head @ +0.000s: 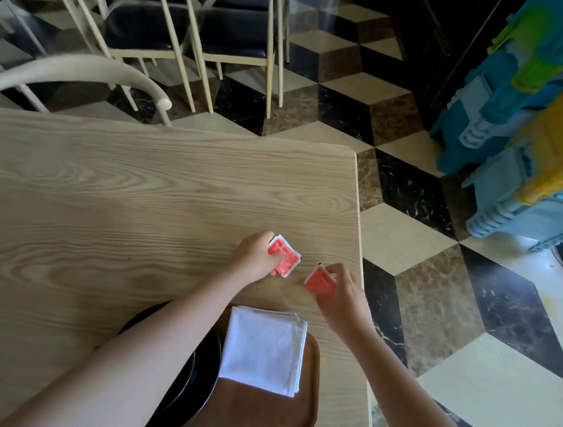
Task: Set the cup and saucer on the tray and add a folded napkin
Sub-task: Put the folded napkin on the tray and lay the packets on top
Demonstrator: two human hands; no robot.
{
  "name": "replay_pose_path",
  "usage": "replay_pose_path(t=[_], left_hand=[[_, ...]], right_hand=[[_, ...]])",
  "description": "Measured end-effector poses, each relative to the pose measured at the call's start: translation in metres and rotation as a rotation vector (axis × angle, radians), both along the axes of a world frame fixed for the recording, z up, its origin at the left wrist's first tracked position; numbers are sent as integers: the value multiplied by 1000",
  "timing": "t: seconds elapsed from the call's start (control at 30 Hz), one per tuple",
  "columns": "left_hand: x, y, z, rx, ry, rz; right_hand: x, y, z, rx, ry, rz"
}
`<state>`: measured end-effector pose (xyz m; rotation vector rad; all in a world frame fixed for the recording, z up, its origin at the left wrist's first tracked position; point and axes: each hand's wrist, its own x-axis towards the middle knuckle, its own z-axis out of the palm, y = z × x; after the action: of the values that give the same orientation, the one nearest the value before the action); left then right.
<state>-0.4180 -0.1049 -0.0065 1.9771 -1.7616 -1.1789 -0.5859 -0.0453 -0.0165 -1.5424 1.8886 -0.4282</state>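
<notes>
Holding one red packet per hand, lower centre-right of the head view. Left hand [257,256] has its fingers closed on a red packet [284,256], thumb pressed on its face, packet low over the table [141,185]; can't tell if it touches the wood. Right hand [339,293] pinches a second red packet [321,281] by its near edge, tilted, corner pointing down-left. Packets are near each other but apart, both beyond the tray's far edge. My read: extras being gathered for the tray, each held by an edge for easy dropping.

Tray [257,413], brown, sits at bottom centre, close to the table's right edge, right in front of the body for short reach. Folded white napkin [264,348] lies on the tray's far right part, its far edge roughly at the tray rim, layered edges showing on the right side. So the napkin step looks done.

Dark saucer [205,369] is on the tray's left part, just left of the napkin, mostly hidden under the left forearm. Cup not visible; it may be under the arm, can't tell.

Chairs [186,37] upper left, coloured plastic structure [522,131] upper right; neither is in play.
</notes>
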Motion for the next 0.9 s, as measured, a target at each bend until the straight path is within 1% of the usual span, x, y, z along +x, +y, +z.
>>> replay_pose_path(t=[0.07, 0.13, 0.2, 0.23, 0.27, 0.33, 0.37, 0.4, 0.47, 0.5, 0.6, 0.67, 0.7, 0.73, 0.77, 0.8, 0.83, 0.87, 0.9], left_hand=[[7, 7, 13, 70, 155, 103], [10, 17, 28, 147, 321, 186], [10, 31, 48, 219, 501, 236], [9, 39, 57, 235, 567, 240], [8, 46, 65, 233, 615, 248], [7, 60, 77, 191, 672, 281], [6, 66, 81, 158, 677, 281], [6, 72, 85, 118, 655, 259], [6, 84, 89, 27, 583, 211], [5, 89, 90, -14, 579, 221], [3, 102, 94, -120, 653, 321], [2, 108, 94, -185, 655, 365], [2, 111, 93, -229, 630, 379], [3, 114, 91, -295, 581, 394], [4, 116, 89, -390, 495, 403], [5, 119, 88, -502, 389, 412], [5, 122, 88, -611, 292, 424], [4, 125, 91, -707, 235, 435], [1, 127, 94, -786, 228, 426]], right_hand=[[-4, 0, 12, 33, -155, -13], [-6, 1, 30, 1, -380, -8], [-4, 2, 54, -51, -514, 87], [-2, 3, 65, -75, -517, 153], [0, 3, 73, -100, -467, 211], [6, 4, 83, -136, -295, 275], [10, 5, 87, -147, -246, 285], [13, 6, 89, -166, -237, 285], [19, 9, 94, -229, -275, 261], [21, 11, 96, -267, -303, 243], [25, 16, 101, -342, -329, 211], [29, 20, 103, -386, -289, 254], [31, 22, 103, -441, -235, 252], [32, 23, 101, -513, -166, 212], [34, 26, 102, -577, -124, 121], [35, 30, 107, -599, -124, 5], [36, 35, 112, -575, -149, -76], [38, 41, 118, -503, -197, -102], [42, 48, 123, -392, -273, -94]])
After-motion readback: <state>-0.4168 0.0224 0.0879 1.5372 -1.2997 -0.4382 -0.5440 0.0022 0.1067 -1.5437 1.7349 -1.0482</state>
